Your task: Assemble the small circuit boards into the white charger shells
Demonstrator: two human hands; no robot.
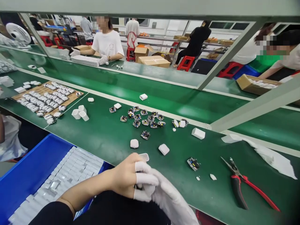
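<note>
Bare at the back but with white covers on its fingers, my left hand [126, 176] is curled closed at the table's near edge. A white plastic casing [144, 157] pokes out just beyond its knuckles and appears to be gripped in it. My right hand [161, 187], in a white glove, presses against the left one with its fingers closed; what lies between them is hidden. Just past the hands lie white casing pieces [163, 149] and a small circuit board [145, 135]. Farther back is a loose cluster of circuit boards [145, 122].
Red-handled pliers [239, 178] lie at right, near another circuit board [193, 163] and a crumpled white sheet [274, 156]. At left are a blue bin [47, 153] of white casings and a cardboard sheet [70, 101] bearing rows of parts. A slanted post [234, 56] rises at right. Co-workers sit beyond.
</note>
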